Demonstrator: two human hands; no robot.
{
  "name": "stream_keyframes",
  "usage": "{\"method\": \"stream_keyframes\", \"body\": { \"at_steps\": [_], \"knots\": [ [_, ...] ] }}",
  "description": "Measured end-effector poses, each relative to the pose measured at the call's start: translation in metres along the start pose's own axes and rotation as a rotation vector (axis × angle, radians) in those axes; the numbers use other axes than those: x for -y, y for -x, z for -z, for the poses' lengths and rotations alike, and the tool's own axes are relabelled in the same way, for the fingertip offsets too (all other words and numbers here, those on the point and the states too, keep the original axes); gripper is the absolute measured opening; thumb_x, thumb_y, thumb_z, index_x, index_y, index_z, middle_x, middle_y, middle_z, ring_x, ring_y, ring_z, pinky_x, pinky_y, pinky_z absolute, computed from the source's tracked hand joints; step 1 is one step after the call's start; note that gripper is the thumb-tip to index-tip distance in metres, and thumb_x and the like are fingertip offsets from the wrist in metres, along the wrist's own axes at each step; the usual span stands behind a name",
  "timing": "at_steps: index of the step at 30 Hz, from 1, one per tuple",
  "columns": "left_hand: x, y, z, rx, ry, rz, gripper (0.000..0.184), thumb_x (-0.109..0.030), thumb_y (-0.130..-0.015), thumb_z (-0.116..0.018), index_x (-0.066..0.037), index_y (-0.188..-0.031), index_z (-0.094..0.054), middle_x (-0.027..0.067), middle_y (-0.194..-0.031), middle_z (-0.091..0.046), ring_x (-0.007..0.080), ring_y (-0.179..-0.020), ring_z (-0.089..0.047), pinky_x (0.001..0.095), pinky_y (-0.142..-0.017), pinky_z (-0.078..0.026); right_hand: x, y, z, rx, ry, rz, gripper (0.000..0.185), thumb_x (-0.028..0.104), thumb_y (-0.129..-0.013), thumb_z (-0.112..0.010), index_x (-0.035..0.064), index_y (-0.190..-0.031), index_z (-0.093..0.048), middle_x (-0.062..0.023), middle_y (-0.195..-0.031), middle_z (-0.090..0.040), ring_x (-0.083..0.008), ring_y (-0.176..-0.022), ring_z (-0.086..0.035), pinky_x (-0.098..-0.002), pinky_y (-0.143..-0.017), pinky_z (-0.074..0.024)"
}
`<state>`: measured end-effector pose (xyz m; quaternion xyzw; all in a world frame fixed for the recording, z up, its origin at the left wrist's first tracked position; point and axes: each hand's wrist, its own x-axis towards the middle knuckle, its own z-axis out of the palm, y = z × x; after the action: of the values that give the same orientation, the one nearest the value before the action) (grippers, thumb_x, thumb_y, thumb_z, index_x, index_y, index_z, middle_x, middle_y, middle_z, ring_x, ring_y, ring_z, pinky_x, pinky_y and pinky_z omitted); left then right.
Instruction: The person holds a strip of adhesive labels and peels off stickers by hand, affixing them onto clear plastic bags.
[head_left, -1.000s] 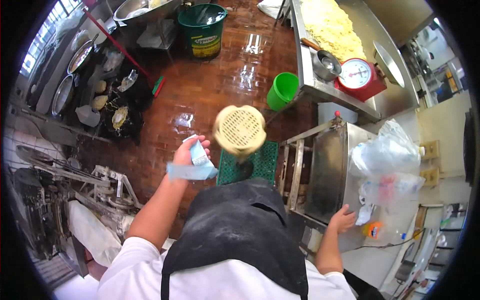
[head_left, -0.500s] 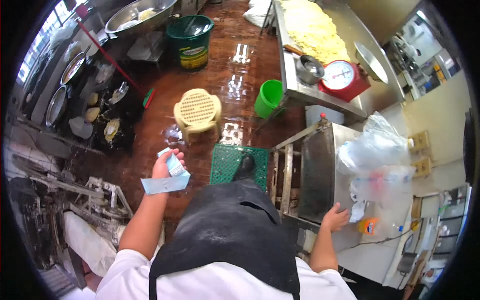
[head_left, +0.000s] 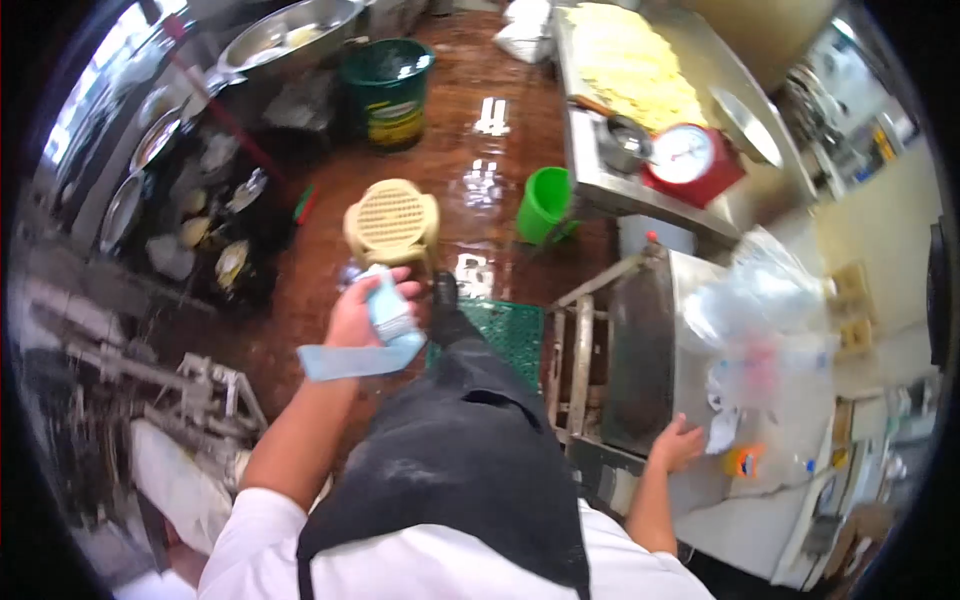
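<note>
My left hand (head_left: 372, 312) is wrapped round a light blue folded strip (head_left: 392, 318), whose loose end hangs across my wrist. Just beyond that hand a cream plastic stool (head_left: 392, 215) stands on the wet red-brown floor. My right hand (head_left: 678, 446) is at the edge of a metal-topped surface (head_left: 700, 490), fingers apart, with nothing in it. Near its fingertips lie a crumpled white wrapper (head_left: 722, 428) and a bottle with an orange label (head_left: 743, 460).
A green mat (head_left: 512, 335) lies by my foot. Ahead stand a bright green bin (head_left: 545, 203), a dark green bucket (head_left: 390, 95) and a steel table (head_left: 630, 192) with yellow dough (head_left: 640, 70) and a red scale (head_left: 690, 165). Plastic bags (head_left: 760, 290) lie at the right.
The stool, at first just ahead of the mat, now stands farther left. My left hand has come in toward the stool with the blue strip. One foot has stepped forward off the mat.
</note>
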<state>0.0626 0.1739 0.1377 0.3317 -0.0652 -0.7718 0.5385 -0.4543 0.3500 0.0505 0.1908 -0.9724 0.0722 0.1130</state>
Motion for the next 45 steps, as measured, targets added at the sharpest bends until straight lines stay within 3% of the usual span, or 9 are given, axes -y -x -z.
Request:
{"method": "stream_keyframes", "body": {
  "at_steps": [5, 9, 13, 18, 25, 29, 34, 39, 45],
  "knots": [
    [0.005, -0.007, -0.045, 0.179, -0.217, -0.005, 0.037, -0.025, -0.098, -0.045, 0.000, -0.125, -0.049, 0.0148, -0.101, -0.066, 0.0226, -0.082, -0.066, 0.0366, -0.071, -0.055, 0.001, -0.005, 0.012, 0.080, -0.035, 0.028, 0.063, 0.050, -0.092, -0.050, 0.0003, -0.131, -0.048, -0.0233, -0.135, -0.046, -0.0399, -0.125, -0.043, -0.0497, -0.104, -0.0347],
    [0.019, -0.031, -0.078, 0.157, -0.289, 0.052, 0.036, -0.030, -0.099, -0.048, -0.001, -0.117, -0.055, 0.0126, -0.096, -0.066, 0.0205, -0.080, -0.066, 0.0341, -0.070, -0.055, 0.010, -0.011, 0.027, -0.117, -0.381, 0.491, 0.052, 0.033, -0.095, -0.054, -0.0039, -0.131, -0.047, -0.0219, -0.133, -0.050, -0.0327, -0.123, -0.048, -0.0434, -0.107, -0.0333],
    [0.054, -0.071, -0.112, 0.106, -0.386, 0.120, 0.036, -0.038, -0.098, -0.051, -0.003, -0.100, -0.062, 0.0069, -0.081, -0.064, 0.0153, -0.070, -0.063, 0.0301, -0.064, -0.054, 0.121, 0.026, 0.086, 0.545, -1.162, 0.454, 0.024, 0.016, -0.095, -0.057, -0.0012, -0.112, -0.061, -0.0072, -0.105, -0.064, -0.0152, -0.098, -0.059, -0.0282, -0.090, -0.0454],
    [0.109, -0.120, -0.158, 0.137, -0.599, 0.180, 0.041, -0.043, -0.096, -0.052, -0.004, -0.092, -0.064, 0.0038, -0.073, -0.058, 0.0126, -0.063, -0.056, 0.0270, -0.057, -0.046, 0.222, 0.033, 0.116, 0.849, -1.207, 0.736, 0.019, 0.011, -0.083, -0.070, 0.0007, -0.099, -0.067, -0.0059, -0.091, -0.064, -0.0115, -0.078, -0.059, -0.0237, -0.069, -0.0475],
    [0.159, -0.169, -0.213, 0.172, -0.599, 0.359, 0.047, -0.048, -0.096, -0.049, -0.003, -0.100, -0.064, 0.0061, -0.083, -0.062, 0.0150, -0.073, -0.060, 0.0297, -0.065, -0.049, 0.253, -0.033, 0.095, 1.014, -1.179, 0.674, 0.016, 0.014, -0.082, -0.074, 0.0012, -0.088, -0.067, -0.0025, -0.080, -0.063, -0.0072, -0.065, -0.056, -0.0208, -0.059, -0.0447],
    [0.173, -0.189, -0.226, 0.217, -0.367, 0.420, 0.038, -0.035, -0.095, -0.055, -0.001, -0.112, -0.057, 0.0107, -0.097, -0.065, 0.0188, -0.082, -0.064, 0.0314, -0.071, -0.053, 0.264, -0.057, 0.084, 1.091, -1.248, 0.430, 0.013, 0.011, -0.086, -0.070, 0.0005, -0.086, -0.063, -0.0019, -0.075, -0.064, -0.0063, -0.065, -0.058, -0.0204, -0.060, -0.0457],
    [0.168, -0.219, -0.240, 0.285, -0.523, 0.557, 0.030, -0.027, -0.094, -0.057, 0.000, -0.106, -0.060, 0.0106, -0.091, -0.066, 0.0198, -0.080, -0.065, 0.0342, -0.070, -0.054, 0.282, -0.070, 0.082, 1.051, -1.293, 0.304, 0.012, 0.009, -0.088, -0.067, -0.0006, -0.087, -0.060, -0.0032, -0.076, -0.066, -0.0067, -0.070, -0.063, -0.0204, -0.061, -0.0474],
    [0.160, -0.245, -0.255, 0.329, -0.554, 0.638, 0.033, -0.031, -0.095, -0.056, 0.000, -0.102, -0.062, 0.0111, -0.089, -0.066, 0.0192, -0.076, -0.065, 0.0329, -0.062, -0.056, 0.301, -0.067, 0.114, 0.274, -0.875, 0.784, 0.023, 0.007, -0.076, -0.074, 0.0050, -0.096, -0.064, -0.0105, -0.085, -0.060, -0.0256, -0.076, -0.060, -0.0349, -0.065, -0.0491],
    [0.161, -0.250, -0.252, 0.478, -0.651, 0.721, 0.036, -0.034, -0.094, -0.056, 0.001, -0.100, -0.063, 0.0117, -0.089, -0.067, 0.0193, -0.075, -0.066, 0.0322, -0.062, -0.057, 0.304, -0.065, 0.120, 0.201, -0.710, 0.814, 0.030, 0.011, -0.073, -0.076, 0.0067, -0.102, -0.068, -0.0083, -0.084, -0.060, -0.0255, -0.076, -0.060, -0.0358, -0.065, -0.0473]
  ]
}}
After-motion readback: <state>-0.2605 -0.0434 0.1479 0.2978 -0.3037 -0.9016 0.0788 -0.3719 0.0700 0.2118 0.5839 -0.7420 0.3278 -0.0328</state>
